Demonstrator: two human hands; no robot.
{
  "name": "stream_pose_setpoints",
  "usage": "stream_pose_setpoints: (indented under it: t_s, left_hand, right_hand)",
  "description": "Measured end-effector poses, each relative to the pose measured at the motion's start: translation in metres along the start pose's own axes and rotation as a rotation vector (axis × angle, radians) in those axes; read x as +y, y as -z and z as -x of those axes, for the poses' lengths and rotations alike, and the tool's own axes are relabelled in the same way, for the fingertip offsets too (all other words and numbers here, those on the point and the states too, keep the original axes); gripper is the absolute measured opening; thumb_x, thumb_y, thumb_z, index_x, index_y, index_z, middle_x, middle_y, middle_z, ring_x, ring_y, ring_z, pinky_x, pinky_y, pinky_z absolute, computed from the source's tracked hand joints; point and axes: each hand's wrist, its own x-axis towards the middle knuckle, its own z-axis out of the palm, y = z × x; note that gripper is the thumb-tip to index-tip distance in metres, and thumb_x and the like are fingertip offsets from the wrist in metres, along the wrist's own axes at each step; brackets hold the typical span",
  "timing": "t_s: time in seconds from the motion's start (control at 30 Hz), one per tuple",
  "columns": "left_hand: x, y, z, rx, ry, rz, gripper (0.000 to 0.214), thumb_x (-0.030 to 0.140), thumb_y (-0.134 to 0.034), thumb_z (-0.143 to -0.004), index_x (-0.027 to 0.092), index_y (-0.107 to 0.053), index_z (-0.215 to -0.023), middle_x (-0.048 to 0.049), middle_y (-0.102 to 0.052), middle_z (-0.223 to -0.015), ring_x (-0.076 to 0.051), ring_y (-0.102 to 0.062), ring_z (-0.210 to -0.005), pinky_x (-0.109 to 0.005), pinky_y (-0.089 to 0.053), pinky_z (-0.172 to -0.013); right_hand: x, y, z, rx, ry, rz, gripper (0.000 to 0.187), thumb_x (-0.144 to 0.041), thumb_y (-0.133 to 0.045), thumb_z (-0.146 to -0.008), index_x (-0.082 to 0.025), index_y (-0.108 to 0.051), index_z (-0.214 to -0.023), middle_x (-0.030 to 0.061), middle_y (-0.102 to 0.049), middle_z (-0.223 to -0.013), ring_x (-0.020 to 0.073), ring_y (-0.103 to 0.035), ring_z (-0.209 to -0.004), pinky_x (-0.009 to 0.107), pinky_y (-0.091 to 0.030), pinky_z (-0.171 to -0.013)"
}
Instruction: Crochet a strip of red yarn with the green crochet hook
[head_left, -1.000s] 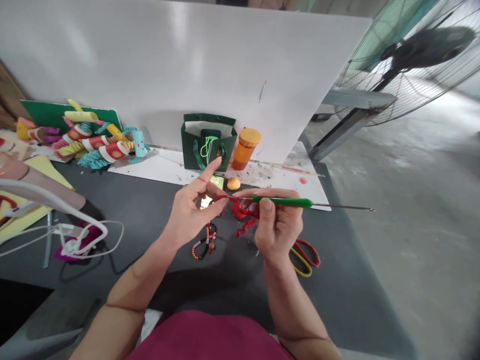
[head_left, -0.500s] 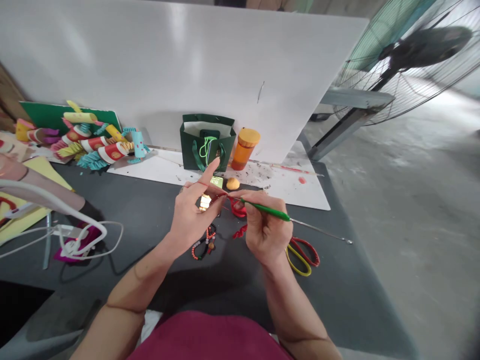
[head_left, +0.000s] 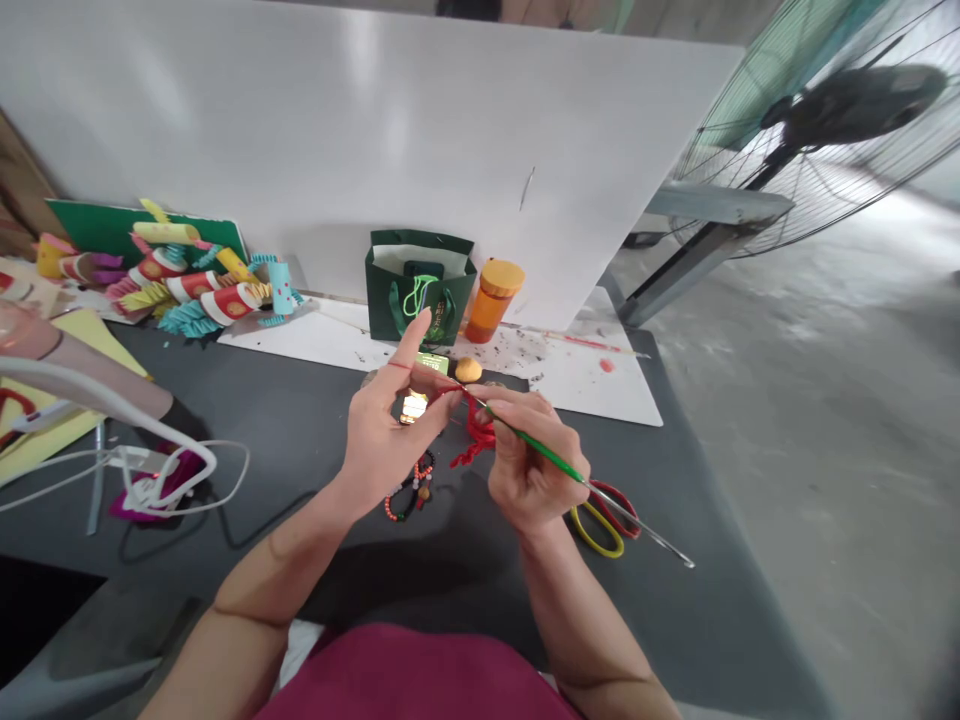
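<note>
left hand (head_left: pixel 390 440): red yarn (head_left: pixel 480 432) | right hand (head_left: pixel 531 470): green crochet hook (head_left: pixel 551 462)

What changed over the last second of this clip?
The right hand swung the crochet hook from nearly level to a steep slant, its metal end now pointing down and toward the person, past the scissors. The left hand still holds the red yarn, nothing let go. The scissors and the beaded bracelet stayed where they were.

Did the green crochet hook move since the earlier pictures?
Yes, the green crochet hook swung down: its tip now is beside the scissors, not above them.
</note>
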Motion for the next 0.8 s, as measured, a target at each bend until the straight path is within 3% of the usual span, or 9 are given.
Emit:
stream_pose_setpoints:
  t_s: [0.13, 0.27, 0.5, 0.8]
  left_hand:
    - [0.0009, -0.0002, -0.0005, 0.002, 0.022, 0.054, 0.063, 0.020, -0.078, -0.085, 0.028, -0.065, -0.145, 0.0034, -0.076, -0.084, -0.011, -0.066, -0.075, -0.022, -0.056, -0.077]
    - [0.0011, -0.0015, 0.0003, 0.013, 0.038, 0.075, 0.064, 0.018, -0.079, -0.083, 0.029, -0.066, -0.144, 0.0034, -0.075, -0.085, -0.010, -0.068, -0.080, -0.021, -0.055, -0.082]
    - [-0.0012, 0.0002, -0.0043, -0.025, 0.178, 0.198, 0.068, 0.021, -0.081, -0.080, 0.028, -0.066, -0.145, 0.0033, -0.069, -0.079, -0.011, -0.060, -0.072, -0.022, -0.055, -0.071]
    - [-0.0034, -0.0008, -0.0053, -0.032, 0.231, 0.293, 0.065, 0.021, -0.083, -0.079, 0.032, -0.069, -0.141, 0.0034, -0.068, -0.080, -0.010, -0.057, -0.072, -0.020, -0.053, -0.069]
  right_hand:
    - [0.0011, -0.0016, 0.0016, 0.009, -0.050, -0.039, 0.031, -0.007, -0.063, -0.099, -0.025, -0.068, -0.124, 0.0078, -0.083, -0.108, 0.0218, -0.081, -0.096, 0.037, -0.066, -0.075]
    - [0.0013, -0.0039, 0.0021, 0.060, -0.065, -0.072, 0.031, -0.006, -0.063, -0.099, -0.024, -0.070, -0.123, 0.0075, -0.083, -0.107, 0.0222, -0.081, -0.096, 0.037, -0.067, -0.076]
    - [-0.0005, -0.0044, 0.0049, 0.105, -0.163, -0.053, 0.025, -0.011, -0.063, -0.099, -0.025, -0.070, -0.120, 0.0064, -0.083, -0.105, 0.0205, -0.080, -0.086, 0.035, -0.066, -0.067]
    - [-0.0040, -0.0026, 0.0037, 0.115, -0.210, -0.041, 0.021, -0.012, -0.060, -0.100, -0.024, -0.069, -0.116, 0.0044, -0.082, -0.101, 0.0144, -0.075, -0.073, 0.028, -0.064, -0.061]
